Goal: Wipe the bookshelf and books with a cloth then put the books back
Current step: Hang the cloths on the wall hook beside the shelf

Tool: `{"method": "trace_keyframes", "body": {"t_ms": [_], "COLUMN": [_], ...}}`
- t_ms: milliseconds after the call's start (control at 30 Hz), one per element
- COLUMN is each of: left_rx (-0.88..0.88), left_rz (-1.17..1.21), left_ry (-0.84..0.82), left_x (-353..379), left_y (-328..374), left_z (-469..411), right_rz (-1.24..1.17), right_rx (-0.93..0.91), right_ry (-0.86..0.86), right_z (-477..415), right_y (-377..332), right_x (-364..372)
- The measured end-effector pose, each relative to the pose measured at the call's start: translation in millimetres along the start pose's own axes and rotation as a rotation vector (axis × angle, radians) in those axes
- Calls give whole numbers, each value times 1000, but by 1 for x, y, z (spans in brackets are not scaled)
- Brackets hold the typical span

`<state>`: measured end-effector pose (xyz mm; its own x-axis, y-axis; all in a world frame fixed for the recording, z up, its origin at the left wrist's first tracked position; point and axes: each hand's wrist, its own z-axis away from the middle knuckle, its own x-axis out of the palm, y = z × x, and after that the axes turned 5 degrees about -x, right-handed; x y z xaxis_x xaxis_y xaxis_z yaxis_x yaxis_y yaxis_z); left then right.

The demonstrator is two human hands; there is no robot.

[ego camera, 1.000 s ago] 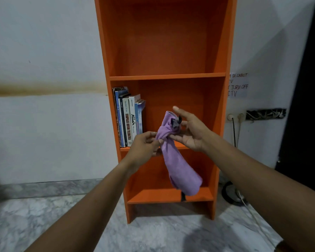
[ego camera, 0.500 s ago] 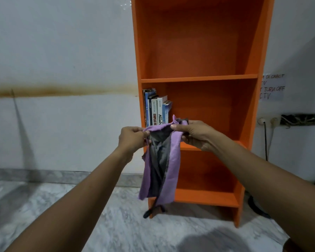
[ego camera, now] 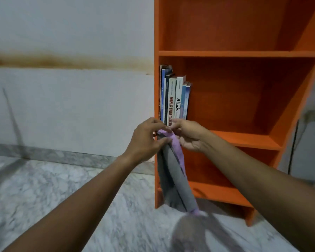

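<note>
An orange bookshelf (ego camera: 244, 53) stands against the white wall on the right. Several books (ego camera: 175, 99) stand upright at the left end of its middle shelf. A purple and grey cloth (ego camera: 173, 171) hangs in front of the shelf's left side, its grey face toward me. My left hand (ego camera: 145, 140) and my right hand (ego camera: 189, 135) pinch its top edge close together, just below the books. The cloth's lower end reaches near the floor.
The top shelf and the bottom shelf (ego camera: 218, 193) hold nothing I can see. A marble floor (ego camera: 53, 197) spreads to the left. A dark cable (ego camera: 293, 148) runs down the wall right of the bookshelf. A brown stain band (ego camera: 62, 60) crosses the wall.
The view has swung left, so the bookshelf sits further right. My hands spread the cloth open, then came together again at its top edge, with the grey side now facing me.
</note>
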<state>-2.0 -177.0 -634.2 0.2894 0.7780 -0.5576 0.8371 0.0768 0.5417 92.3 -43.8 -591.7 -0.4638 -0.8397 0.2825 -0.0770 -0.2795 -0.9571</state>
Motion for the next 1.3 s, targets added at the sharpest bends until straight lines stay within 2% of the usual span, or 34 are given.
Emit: {"method": "trace_keyframes", "body": {"t_ms": [100,267,400,500,633,733,833,967,1067,1133,1300], "left_rx": [-39,-217,-417,-435,-439,-405,-318,-290,-276,-223,-93], "left_rz": [5,43,172,108,26,-65,-205,-357,-367,-391,-502], "left_ry": [85,-4,-47,-57,-57,-180,-324,-579,-651,-639,-425], "left_x": [-9,-34,-83,-128,-205,-278,-349,-440,-501,-528,-571], "left_y": [-51,-121,-142,-128,-82,-29,32,118,175,198,222], "left_z": [-28,-65,-98,-131,-207,-289,-367,-482,-554,-586,-642], "right_rz": [-115,-179,-270,-137,11,251,548,685,842,853,852], "right_rx": [51,110,155,187,201,130,28,-109,-353,-468,-690], "right_ry": [-44,-53,-94,-153,-144,-118,-164,-266,-125,0,326], "right_z": [-44,-121,-153,-169,-181,-183,-170,-148,-141,-143,-150], "right_y": [24,58,30,-26,-134,-233,-321,-435,-512,-549,-632], "right_x": [4,36,75,110,161,197,228,271,307,323,342]}}
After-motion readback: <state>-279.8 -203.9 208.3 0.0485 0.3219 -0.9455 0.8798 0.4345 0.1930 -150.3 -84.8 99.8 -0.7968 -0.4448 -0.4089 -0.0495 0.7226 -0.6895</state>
